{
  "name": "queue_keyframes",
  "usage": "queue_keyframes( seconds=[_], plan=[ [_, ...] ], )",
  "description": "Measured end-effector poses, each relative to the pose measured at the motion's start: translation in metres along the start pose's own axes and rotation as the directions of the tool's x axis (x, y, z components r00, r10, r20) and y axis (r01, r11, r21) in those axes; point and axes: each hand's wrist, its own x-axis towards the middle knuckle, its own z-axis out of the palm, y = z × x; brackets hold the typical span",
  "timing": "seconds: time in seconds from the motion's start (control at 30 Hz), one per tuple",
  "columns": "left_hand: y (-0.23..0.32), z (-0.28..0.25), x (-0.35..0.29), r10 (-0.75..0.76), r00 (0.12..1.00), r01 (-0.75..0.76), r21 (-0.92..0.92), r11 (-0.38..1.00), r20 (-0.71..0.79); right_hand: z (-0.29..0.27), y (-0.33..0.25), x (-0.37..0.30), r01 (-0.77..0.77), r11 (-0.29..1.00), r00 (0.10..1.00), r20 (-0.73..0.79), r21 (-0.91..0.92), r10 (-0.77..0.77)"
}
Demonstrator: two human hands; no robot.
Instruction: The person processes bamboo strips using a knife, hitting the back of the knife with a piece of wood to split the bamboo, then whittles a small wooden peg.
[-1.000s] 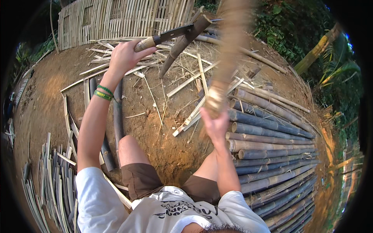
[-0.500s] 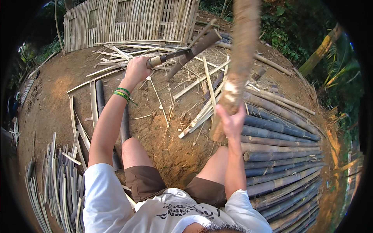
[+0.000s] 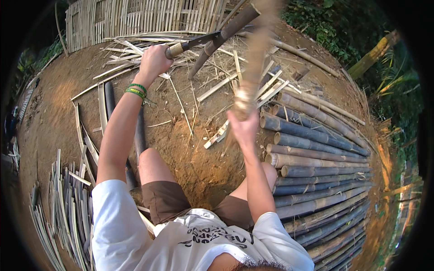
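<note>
In the head view, the left hand (image 3: 155, 62) is closed round the handle (image 3: 175, 50) of a knife (image 3: 203, 40) meeting a slanted bamboo piece (image 3: 224, 37) toward the ground's (image 3: 49, 113) far edge; the right hand (image 3: 245, 128) grips a blurred, apparently wooden club (image 3: 255, 56).

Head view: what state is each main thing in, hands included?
Dark-bladed knife with pale cylindrical handle: held, blade against bamboo.
Dark round bamboo piece: tilted, touching the blade.
Thick brown wooden stick: held, motion-blurred.
Left hand: closed around the knife's handle.
Right hand: closed around the stick.
Pale flat bamboo strips: scattered on the ground.
Dark and tan round bamboo poles: lying side by side.
</note>
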Motion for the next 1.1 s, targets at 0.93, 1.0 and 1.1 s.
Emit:
queue_keyframes(
  seconds=[0.93, 1.0, 1.1],
  plan=[
    [-0.012, 0.045, 0.007, -0.037, 0.996, 0.023, 0.167, 0.986, 0.081, 0.009, 0.090, 0.018, -0.177, 0.964, 0.975, 0.097, -0.197, 0.199],
    [-0.028, 0.058, -0.006, -0.129, 0.990, 0.118, 0.168, 0.979, 0.056, 0.000, 0.037, 0.009, -0.257, 0.958, 0.946, 0.168, -0.126, 0.276],
    [-0.019, 0.063, -0.006, -0.164, 0.984, 0.155, 0.118, 0.981, 0.072, -0.032, -0.008, 0.014, -0.015, 0.999, 0.999, 0.036, 0.051, 0.013]
  ],
)
